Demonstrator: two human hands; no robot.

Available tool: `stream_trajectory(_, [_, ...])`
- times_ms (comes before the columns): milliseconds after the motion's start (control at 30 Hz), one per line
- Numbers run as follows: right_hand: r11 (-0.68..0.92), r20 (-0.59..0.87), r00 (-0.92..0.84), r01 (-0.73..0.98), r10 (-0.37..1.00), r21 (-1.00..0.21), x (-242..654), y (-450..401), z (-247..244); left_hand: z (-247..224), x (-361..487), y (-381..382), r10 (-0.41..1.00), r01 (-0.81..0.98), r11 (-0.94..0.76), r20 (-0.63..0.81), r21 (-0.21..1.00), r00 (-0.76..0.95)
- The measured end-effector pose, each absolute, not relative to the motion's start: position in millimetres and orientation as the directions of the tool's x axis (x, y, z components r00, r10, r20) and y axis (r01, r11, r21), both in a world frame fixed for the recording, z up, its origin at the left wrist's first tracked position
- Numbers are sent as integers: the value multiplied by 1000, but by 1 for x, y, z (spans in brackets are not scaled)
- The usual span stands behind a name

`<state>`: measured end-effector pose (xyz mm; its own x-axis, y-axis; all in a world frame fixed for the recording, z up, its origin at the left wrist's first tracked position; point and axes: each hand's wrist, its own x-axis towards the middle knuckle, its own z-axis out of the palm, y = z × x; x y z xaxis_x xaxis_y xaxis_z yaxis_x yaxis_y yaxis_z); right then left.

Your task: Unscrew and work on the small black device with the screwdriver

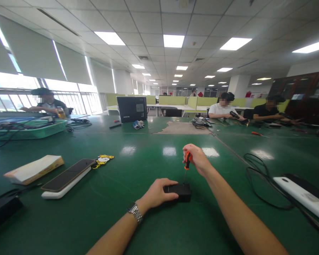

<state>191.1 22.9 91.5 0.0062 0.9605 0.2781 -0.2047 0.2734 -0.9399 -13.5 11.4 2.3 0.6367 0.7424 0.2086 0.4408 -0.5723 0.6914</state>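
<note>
A small black box (184,193) lies on the green tabletop (149,163) in front of me. My left hand (161,193), with a metal watch on its wrist, grips the box's left end between thumb and fingers. My right hand (196,158) is closed round the orange and black handle of a screwdriver (187,162). The screwdriver stands nearly upright, its thin shaft pointing down to the top of the box near the back edge. What the tip meets there is too small to tell.
To the left lie a phone (69,173) on a white case, a tissue pack (35,169) and a green basket (39,130). Cables and a white device (303,196) are on the right. A black monitor-like panel (132,109) stands behind; several people sit farther off.
</note>
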Motion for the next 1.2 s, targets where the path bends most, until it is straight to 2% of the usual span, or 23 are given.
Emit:
stream_trajectory(133, [237, 267, -84, -266, 960, -934, 191, 22, 91, 2, -13, 11, 743, 440, -570, 205, 694, 638])
stream_trajectory(300, [197, 231, -55, -353, 971, -915, 189, 27, 87, 2, -14, 11, 743, 434, -572, 214, 696, 635])
stream_trajectory(433, [153, 237, -155, -421, 959, -894, 187, 26, 87, 4, -14, 10, 735, 443, -586, 214, 679, 644])
stream_trajectory(567, [194, 295, -117, -520, 948, -832, 176, 14, 94, 4, -13, 10, 736, 459, -591, 210, 664, 643])
stream_trajectory(667, [173, 334, -173, -593, 927, -786, 164, 4, 97, 3, -14, 11, 730, 457, -603, 219, 654, 648])
stream_trajectory(800, [122, 324, -273, -565, 906, -816, 152, -3, 90, 1, -15, 12, 719, 441, -610, 226, 658, 658])
stream_trajectory(1000, [137, 340, -277, -558, 899, -818, 148, -1, 82, 1, -16, 11, 719, 439, -606, 221, 663, 659])
stream_trajectory(1200, [98, 340, -354, -553, 871, -828, 148, -4, 84, 2, -15, 11, 718, 440, -601, 209, 667, 664])
